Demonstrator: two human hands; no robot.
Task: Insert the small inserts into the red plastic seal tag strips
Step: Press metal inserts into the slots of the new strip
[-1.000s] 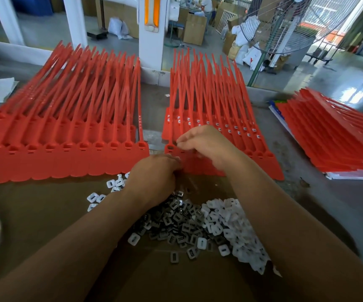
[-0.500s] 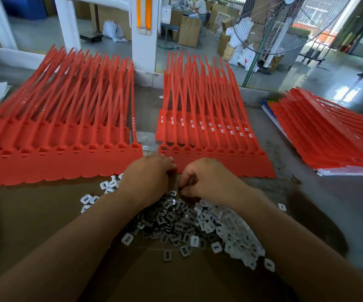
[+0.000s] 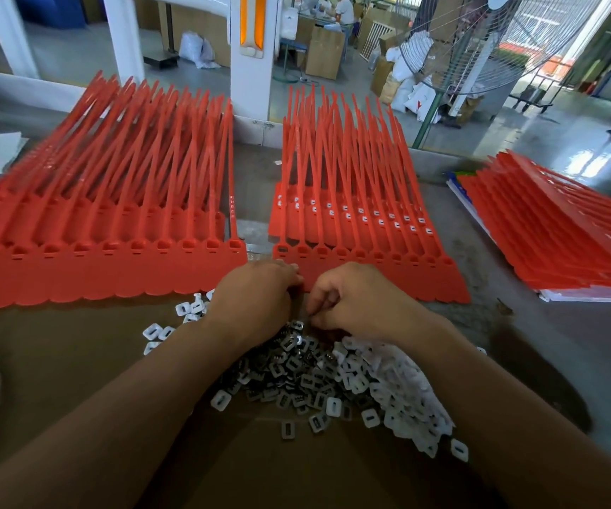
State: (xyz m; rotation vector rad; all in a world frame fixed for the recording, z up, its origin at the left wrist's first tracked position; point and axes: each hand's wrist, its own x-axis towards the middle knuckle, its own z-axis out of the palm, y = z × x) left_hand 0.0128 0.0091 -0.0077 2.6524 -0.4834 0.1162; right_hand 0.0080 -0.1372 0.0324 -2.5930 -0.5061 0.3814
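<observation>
Red seal tag strips (image 3: 362, 233) lie just beyond the fingers (image 3: 320, 304): their rear rows carry white inserts (image 3: 379, 223), the nearest row looks empty, so much remains. The left hand (image 3: 256, 299) and right hand (image 3: 355, 303) curl narrowly over the loose inserts (image 3: 333, 387); what they hold cannot be told.

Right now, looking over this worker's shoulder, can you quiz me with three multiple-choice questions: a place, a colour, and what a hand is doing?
1. Where is the pile of small inserts? A. on the floor B. between the person and the seal tag strips C. atop the strips
2. What colour are the strips? A. blue B. green C. red
3. How is the right hand? A. flat B. fingers curled, pinching at the pile C. out of view
Answers: B, it lies nearer than the strips; C, every set is red; B, its fingertips curl at the pile's edge.
</observation>
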